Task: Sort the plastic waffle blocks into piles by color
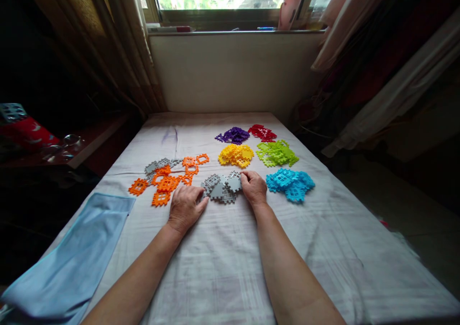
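A pile of grey interlocking plastic tiles (217, 191) with toothed edges lies on the cloth between my two hands. My right hand (254, 188) pinches one grey tile (235, 181) at the right side of this pile, thumb and fingers closed on its edge. At the pile's left edge is my left hand (187, 206), its fingers curled and thumb pointing at the grey tiles; what its fingertips grip, if anything, is hidden. Orange tiles (168, 184), some with window-like cutouts, are scattered just beyond and left of my left hand. Close to my right hand sits a pile of blue tiles (290, 183).
Yellow tiles (236, 156), green tiles (276, 153), purple tiles (234, 135) and red tiles (262, 133) form separate piles farther back. More grey tiles (153, 167) lie behind the orange ones. A light blue cloth (77, 253) covers the table's left edge. A wall and window stand behind.
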